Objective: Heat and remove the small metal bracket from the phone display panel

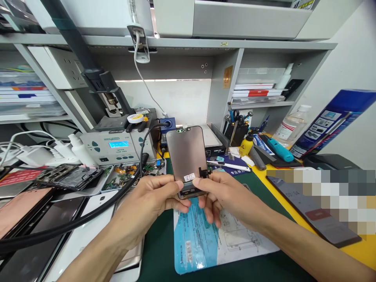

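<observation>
Between my two hands stands a phone screen assembly (pixel 188 154), tilted up with its dark metallic back facing me. A small white label sits low on it, and a black flex cable (pixel 205 172) sticks out at its lower right. My left hand (pixel 157 192) pinches the lower left edge between thumb and fingers. With its thumb near the label, my right hand (pixel 219 190) grips the lower right; the other fingers curl loosely below. Under the hands lies a blue and white printed sheet (pixel 195 243) on a dark green mat (pixel 158 250).
A soldering or hot-air station (pixel 117 145) with a lit display stands at left behind a thick black hose (pixel 88 219). Phones (pixel 85 231) and a tray of circuit parts (pixel 123 176) crowd the left. At right are a tool holder (pixel 236 125), a yellow bottle (pixel 246 145) and a dark tablet-like slab (pixel 308 211).
</observation>
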### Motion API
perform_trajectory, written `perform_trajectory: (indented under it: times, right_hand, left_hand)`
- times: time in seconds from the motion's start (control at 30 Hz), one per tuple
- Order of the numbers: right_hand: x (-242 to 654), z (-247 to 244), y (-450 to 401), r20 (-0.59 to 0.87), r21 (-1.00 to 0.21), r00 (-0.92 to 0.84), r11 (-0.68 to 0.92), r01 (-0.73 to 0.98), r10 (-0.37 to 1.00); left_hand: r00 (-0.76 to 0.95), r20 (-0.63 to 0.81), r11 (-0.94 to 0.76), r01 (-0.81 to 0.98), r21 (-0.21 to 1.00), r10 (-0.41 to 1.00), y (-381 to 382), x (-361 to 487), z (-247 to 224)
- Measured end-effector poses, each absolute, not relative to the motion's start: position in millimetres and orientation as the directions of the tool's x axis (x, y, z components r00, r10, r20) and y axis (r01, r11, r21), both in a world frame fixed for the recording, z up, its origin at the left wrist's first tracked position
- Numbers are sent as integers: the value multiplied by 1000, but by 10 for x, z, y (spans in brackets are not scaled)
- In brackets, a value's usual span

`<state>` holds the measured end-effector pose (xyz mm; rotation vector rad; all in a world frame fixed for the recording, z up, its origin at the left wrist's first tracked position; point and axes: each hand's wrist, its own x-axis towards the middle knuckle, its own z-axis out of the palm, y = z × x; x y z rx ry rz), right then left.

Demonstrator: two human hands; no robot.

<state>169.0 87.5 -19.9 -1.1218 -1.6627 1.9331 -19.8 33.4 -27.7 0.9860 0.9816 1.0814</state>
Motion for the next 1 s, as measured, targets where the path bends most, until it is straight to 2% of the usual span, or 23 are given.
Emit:
perform_trajectory:
  times: [0.3, 0.63, 0.77, 0.87, 1.0]
  right_hand:
    - [1691, -194, 881, -336, -942, -638, -230, 246, 693]
    - [1688, -156, 888, -367, -930, -642, -243, 277, 674]
    - [1722, -135, 911, -356, -927, -627, -174, 333, 693]
    - [1767, -136, 949, -269, -956, -651, -115, 270, 710]
    - [1827, -153, 1002, -195, -981, -678, -135, 141, 709]
  left_hand:
    - [202, -161, 217, -300, 929, 966, 327, -231, -280]
    - [208, -212, 267, -288, 920, 955, 342, -217, -263]
    - [239, -216, 281, -284, 917, 947, 346, -228, -284]
    - [286, -205, 285, -275, 918, 936, 344, -244, -295]
    - [302, -249, 311, -180, 933, 920, 339, -255, -305]
